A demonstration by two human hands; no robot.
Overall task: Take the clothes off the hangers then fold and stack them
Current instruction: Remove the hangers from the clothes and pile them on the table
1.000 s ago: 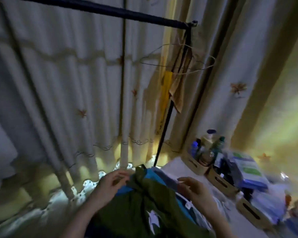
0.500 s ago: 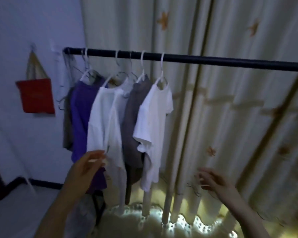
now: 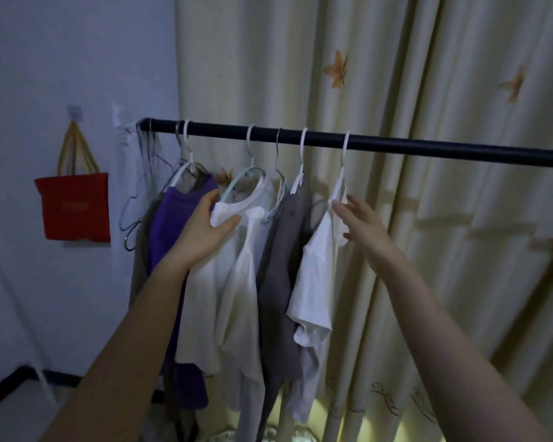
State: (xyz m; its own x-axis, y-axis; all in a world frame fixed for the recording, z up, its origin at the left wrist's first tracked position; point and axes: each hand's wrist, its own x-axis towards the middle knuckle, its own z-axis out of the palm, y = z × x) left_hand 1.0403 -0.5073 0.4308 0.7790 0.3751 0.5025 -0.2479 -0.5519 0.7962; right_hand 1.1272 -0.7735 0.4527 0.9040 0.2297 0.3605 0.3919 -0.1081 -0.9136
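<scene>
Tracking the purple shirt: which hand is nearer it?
Left. The left hand is beside the purple shirt, gripping the neighbouring white shirt; the right hand is at the rightmost white shirt.

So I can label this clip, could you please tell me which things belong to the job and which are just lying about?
Job: purple shirt, cream shirt, grey shirt, small white shirt, black rail, left hand, right hand.
Lying about: red tote bag, leaf-print curtain, empty wire hangers.
</scene>
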